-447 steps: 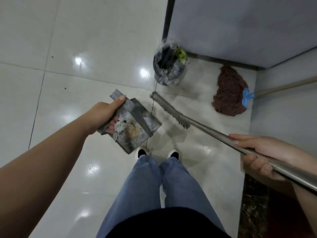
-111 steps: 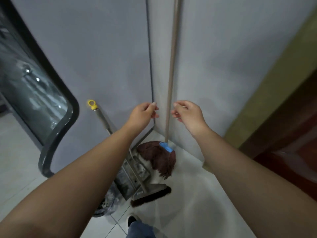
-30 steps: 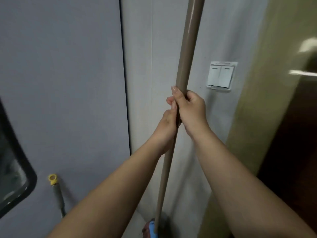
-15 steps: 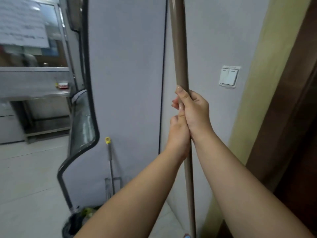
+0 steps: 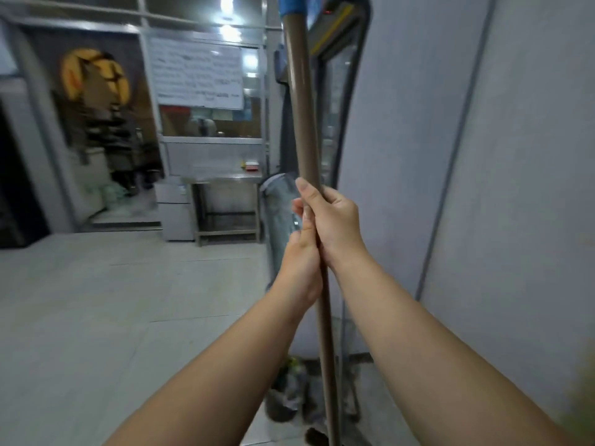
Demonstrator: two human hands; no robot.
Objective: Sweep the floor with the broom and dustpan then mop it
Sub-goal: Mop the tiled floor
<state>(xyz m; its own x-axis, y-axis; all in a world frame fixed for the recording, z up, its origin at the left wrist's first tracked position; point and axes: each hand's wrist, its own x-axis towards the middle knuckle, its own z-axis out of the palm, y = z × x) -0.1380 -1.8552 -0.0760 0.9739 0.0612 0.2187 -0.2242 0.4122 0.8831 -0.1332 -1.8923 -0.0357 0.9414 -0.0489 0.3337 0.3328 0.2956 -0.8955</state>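
Both hands are wrapped round the mop handle (image 5: 310, 284), one stacked right above the other: the right hand (image 5: 335, 220) sits higher, fingers curled round the brown pole with the thumb lying up along it, and the left hand (image 5: 301, 262) grips just beneath, touching it. The pole stands nearly upright in front of the person, its blue cap (image 5: 291, 4) at the top edge of view; the mop head is out of sight below. Down by the foot of the pole, against the grey wall (image 5: 515, 188), a lined waste bin (image 5: 286, 394) sits on the floor, though that corner is too blurred to pick out the broom or dustpan. To my eye the sweeping half looks finished, since neither hand carries those tools, and the mopping has not yet begun: the pale tiled floor (image 5: 96, 300) stretching off to the left shows no wet streaks I can make out. Farther back stands a steel tabletop (image 5: 225, 180) under a window with a white notice (image 5: 198, 78) posted on it.
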